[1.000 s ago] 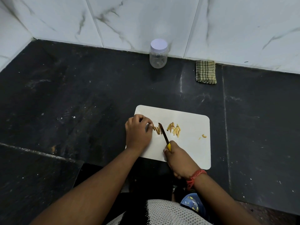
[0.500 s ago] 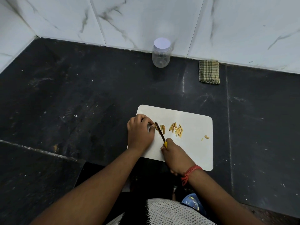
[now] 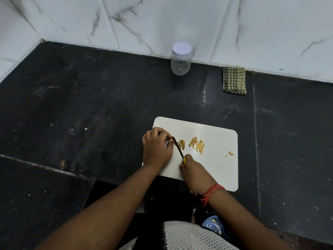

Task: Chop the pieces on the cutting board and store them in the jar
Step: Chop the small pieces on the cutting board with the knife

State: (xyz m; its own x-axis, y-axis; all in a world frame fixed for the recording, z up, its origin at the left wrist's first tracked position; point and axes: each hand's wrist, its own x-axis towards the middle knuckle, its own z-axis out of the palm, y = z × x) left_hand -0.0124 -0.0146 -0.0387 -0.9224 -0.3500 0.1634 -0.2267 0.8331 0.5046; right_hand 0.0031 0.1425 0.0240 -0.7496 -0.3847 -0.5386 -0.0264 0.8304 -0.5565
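The blade has crept leftward since a second ago, now tucked right against the left hand's knuckles, and a couple of fresh slivers lie just to its right. Starting at the left: the left hand [image 3: 156, 147] sits curled on the near-left part of the white cutting board [image 3: 221, 170], fingertips bunched and pressed down on the last uncut stub, which is almost wholly hidden beneath them, a claw hold that, I'd say, keeps the nails clear of the edge. Touching those fingers is the knife [image 3: 178, 147], dark blade angled away from the body, yellow handle disappearing into the right hand [image 3: 195, 175], which is closed around the handle with the forefinger up near the blade for control. A red thread band [image 3: 211, 193] circles that wrist. Just right of the blade lie two freshly cut slivers [image 3: 181, 144], then the main heap of pale yellow strips [image 3: 197, 146] near the board's middle, and a couple of stray bits [image 3: 230, 153] out toward the right edge. Up at the tiled wall, well apart from the board, the clear plastic jar [image 3: 180, 59] waits with its white lid on and nothing visible inside; a folded checked cloth [image 3: 234, 80] rests to its right. Chopping looks nearly finished; the storing has not begun.
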